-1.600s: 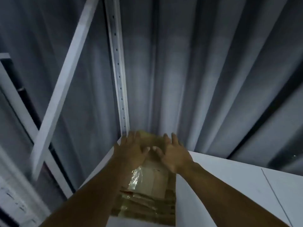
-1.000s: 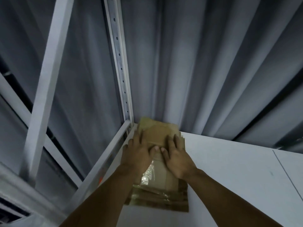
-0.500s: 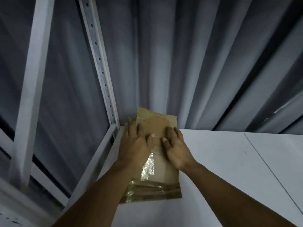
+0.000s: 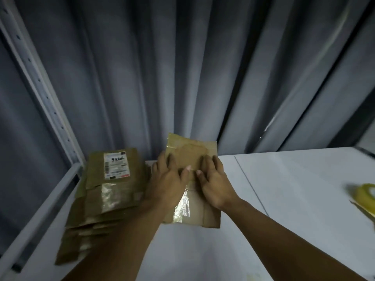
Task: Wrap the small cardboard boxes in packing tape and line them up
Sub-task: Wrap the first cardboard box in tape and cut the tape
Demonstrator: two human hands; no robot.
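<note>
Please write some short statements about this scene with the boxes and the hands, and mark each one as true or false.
1. The top box of the stack of boxes bears a white label. True.
2. The tape roll sits on the stack of boxes. False: the tape roll lies on the table, at the far right.
3. The left hand and the right hand lie flat on one cardboard box. True.
4. The stack of boxes stands to the right of that cardboard box. False: it stands to the left.
</note>
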